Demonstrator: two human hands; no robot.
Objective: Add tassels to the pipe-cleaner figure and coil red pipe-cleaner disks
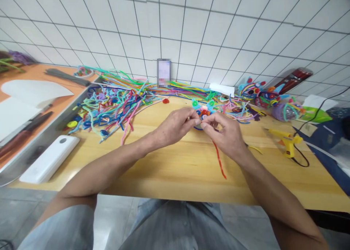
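Both hands meet over the wooden table around a small colourful pipe-cleaner figure (204, 112) with green and blue ears and red and blue round parts. My left hand (180, 123) pinches at its left side with thumb and forefinger. My right hand (225, 133) is closed against its right side, fingertips nearly touching those of the left. Much of the figure is hidden behind the fingers. A red pipe cleaner (219, 160) hangs down below my right hand onto the table; where its upper end goes is hidden.
A tangled heap of pipe cleaners (112, 106) lies left. A white power bank (50, 158) rests front left. A yellow glue gun (287, 142) with a cord sits right. Finished-looking figures (250, 89) and a dark red cylinder (294, 83) are back right. A phone (164, 73) leans on the tiled wall.
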